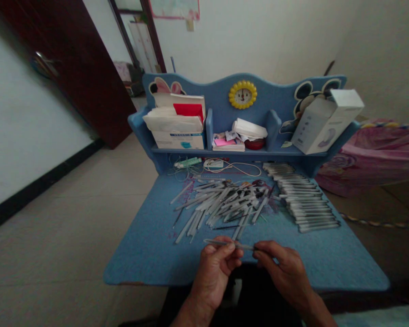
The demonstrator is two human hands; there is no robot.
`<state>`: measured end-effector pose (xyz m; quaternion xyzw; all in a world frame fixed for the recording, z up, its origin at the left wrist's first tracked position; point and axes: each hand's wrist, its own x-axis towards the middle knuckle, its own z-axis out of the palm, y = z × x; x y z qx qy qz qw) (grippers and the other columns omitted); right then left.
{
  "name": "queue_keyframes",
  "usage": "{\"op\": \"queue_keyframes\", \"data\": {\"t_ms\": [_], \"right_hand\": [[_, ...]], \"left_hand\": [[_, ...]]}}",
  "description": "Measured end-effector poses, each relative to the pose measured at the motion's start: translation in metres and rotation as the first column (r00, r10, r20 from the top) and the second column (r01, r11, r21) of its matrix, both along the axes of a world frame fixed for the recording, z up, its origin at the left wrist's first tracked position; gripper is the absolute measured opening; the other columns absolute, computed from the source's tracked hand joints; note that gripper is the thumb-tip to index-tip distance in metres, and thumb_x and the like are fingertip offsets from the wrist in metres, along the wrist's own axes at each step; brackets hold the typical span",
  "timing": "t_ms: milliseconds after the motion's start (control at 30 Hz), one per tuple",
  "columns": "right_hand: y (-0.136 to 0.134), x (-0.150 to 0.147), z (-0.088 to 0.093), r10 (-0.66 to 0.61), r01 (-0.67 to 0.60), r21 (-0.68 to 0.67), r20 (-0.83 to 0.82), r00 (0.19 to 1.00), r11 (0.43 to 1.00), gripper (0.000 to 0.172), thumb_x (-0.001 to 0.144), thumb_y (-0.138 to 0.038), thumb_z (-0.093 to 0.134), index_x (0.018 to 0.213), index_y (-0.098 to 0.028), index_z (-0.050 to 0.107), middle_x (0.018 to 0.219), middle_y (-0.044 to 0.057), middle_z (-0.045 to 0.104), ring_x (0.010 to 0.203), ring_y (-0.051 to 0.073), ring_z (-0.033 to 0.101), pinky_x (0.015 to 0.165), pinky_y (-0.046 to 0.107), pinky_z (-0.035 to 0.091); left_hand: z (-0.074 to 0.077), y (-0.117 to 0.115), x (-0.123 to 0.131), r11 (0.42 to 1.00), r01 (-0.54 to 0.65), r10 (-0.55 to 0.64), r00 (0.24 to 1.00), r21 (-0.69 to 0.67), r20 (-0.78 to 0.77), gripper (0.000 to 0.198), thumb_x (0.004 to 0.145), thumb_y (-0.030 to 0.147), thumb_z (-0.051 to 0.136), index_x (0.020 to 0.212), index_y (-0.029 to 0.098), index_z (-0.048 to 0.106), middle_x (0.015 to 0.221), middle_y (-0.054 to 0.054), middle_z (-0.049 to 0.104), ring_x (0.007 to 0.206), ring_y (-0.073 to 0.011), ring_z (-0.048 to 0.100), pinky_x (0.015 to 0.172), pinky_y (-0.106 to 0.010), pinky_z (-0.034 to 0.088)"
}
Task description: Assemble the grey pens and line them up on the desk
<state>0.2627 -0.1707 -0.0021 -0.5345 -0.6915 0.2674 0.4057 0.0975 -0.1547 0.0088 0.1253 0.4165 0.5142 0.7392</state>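
Near the front edge of the blue desk, both my hands hold one slim pen (247, 247) between them, lying nearly level. My left hand (216, 263) pinches its translucent barrel with thumb and fingers. The fingertips of my right hand (284, 265) close on the dark right end. Whether the pen is in one piece or two parts, I cannot tell. Just beyond my hands lies a loose pile of pen parts (221, 202), clear tubes and thin dark refills pointing many ways. To the right, a neat row of pens (301, 197) lies side by side.
The blue desk (146, 254) has a raised shelf holding a box of papers (177, 138), a yellow flower clock (242, 95) and a white carton (322, 125). Beneath the shelf lie a white cord (245, 169) and a green-white object (189, 162). A dark door (64, 59) stands left.
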Motion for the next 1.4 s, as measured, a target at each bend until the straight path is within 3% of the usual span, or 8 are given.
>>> {"op": "queue_keyframes", "data": {"t_ms": [167, 333, 900, 1100, 1233, 1400], "right_hand": [[-0.0013, -0.0014, 0.0011, -0.025, 0.019, -0.074, -0.076, 0.997, 0.997, 0.017, 0.083, -0.034, 0.055, 0.082, -0.021, 0.065, 0.054, -0.002, 0.064, 0.05, 0.014, 0.061, 0.051, 0.021, 0.047], [-0.0023, -0.0022, -0.0005, -0.02, 0.015, -0.064, -0.081, 0.997, 0.998, 0.018, 0.083, -0.035, 0.055, 0.081, -0.021, 0.065, 0.055, -0.002, 0.064, 0.051, 0.014, 0.062, 0.051, 0.021, 0.046], [-0.0073, -0.0016, -0.0003, -0.004, -0.029, 0.203, 0.162, 0.987, 0.979, 0.013, 0.087, -0.029, 0.052, 0.084, -0.023, 0.064, 0.068, -0.001, 0.07, 0.059, 0.014, 0.066, 0.06, 0.022, 0.05], [-0.0066, -0.0025, 0.0036, -0.02, -0.028, 0.293, 0.16, 0.987, 0.956, 0.018, 0.089, -0.029, 0.048, 0.084, -0.02, 0.063, 0.07, 0.0, 0.071, 0.06, 0.013, 0.066, 0.059, 0.02, 0.049], [-0.006, -0.0042, 0.0017, -0.02, -0.009, 0.226, 0.122, 0.992, 0.974, 0.019, 0.089, -0.029, 0.048, 0.08, -0.02, 0.062, 0.06, -0.002, 0.066, 0.051, 0.011, 0.062, 0.052, 0.019, 0.045], [-0.0072, -0.0058, -0.0032, -0.009, 0.005, 0.076, 0.059, 0.998, 0.997, 0.024, 0.089, -0.03, 0.045, 0.074, -0.018, 0.06, 0.052, -0.003, 0.058, 0.045, 0.009, 0.055, 0.048, 0.019, 0.04]], "left_hand": [[0.0001, -0.0006, -0.0007, 1.0, 0.012, -0.012, 1.0, 0.027, -0.006, 0.016, 0.06, 0.008, 0.072, 0.07, 0.012, 0.061, 0.064, -0.003, 0.067, 0.056, -0.0134, 0.064, 0.048, -0.019, 0.05], [-0.0023, -0.0007, -0.0016, 1.0, 0.013, -0.013, 1.0, 0.023, -0.002, 0.015, 0.061, 0.009, 0.072, 0.071, 0.013, 0.061, 0.064, -0.004, 0.067, 0.056, -0.0139, 0.064, 0.048, -0.019, 0.05], [-0.0039, -0.0003, -0.003, 0.991, 0.049, -0.047, 0.999, -0.124, 0.025, 0.012, 0.066, 0.008, 0.069, 0.07, 0.012, 0.059, 0.057, -0.004, 0.067, 0.049, -0.013, 0.063, 0.042, -0.018, 0.048], [-0.0043, 0.0003, -0.0035, 0.992, 0.057, -0.054, 0.998, -0.109, 0.026, 0.014, 0.065, 0.009, 0.07, 0.072, 0.012, 0.058, 0.058, -0.005, 0.068, 0.05, -0.0139, 0.064, 0.042, -0.019, 0.049], [-0.0067, -0.0002, -0.0041, 0.994, 0.059, -0.056, 0.998, -0.096, 0.035, 0.015, 0.064, 0.01, 0.071, 0.072, 0.012, 0.059, 0.058, -0.003, 0.067, 0.052, -0.0136, 0.064, 0.044, -0.018, 0.049], [-0.0059, -0.0025, -0.0049, 0.997, 0.072, -0.072, 0.997, 0.016, -0.036, 0.017, 0.062, 0.011, 0.073, 0.073, 0.012, 0.06, 0.063, -0.003, 0.067, 0.056, -0.0137, 0.064, 0.048, -0.02, 0.05]]}}
